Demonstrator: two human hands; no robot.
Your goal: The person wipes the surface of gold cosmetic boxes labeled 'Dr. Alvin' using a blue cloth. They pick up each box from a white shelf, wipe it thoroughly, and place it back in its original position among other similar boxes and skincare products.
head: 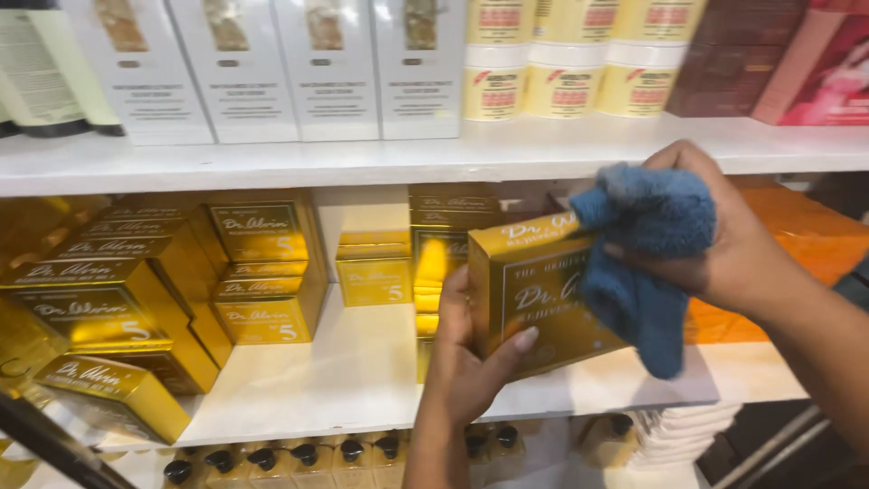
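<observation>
Best done with the box kept steady and the cloth dragged flat across the face, corner to corner, without tipping it off the shelf edge. Left hand (471, 362) clasped around the lower near corner of the gold box (534, 294), thumb pressed on the front face, fingers wrapped behind. Right hand (724, 244) closed around a bunched blue cloth (647, 263), pressed against the box's upper right side, above and to the right of the left grip. Box held tilted, just in front of the white shelf (362, 371), not resting flat on it. Shiny gold card, rectangular, dark lettering on the front, a bright glare along the left edge. More gold boxes (262, 272) stacked left of the grip, well apart.
</observation>
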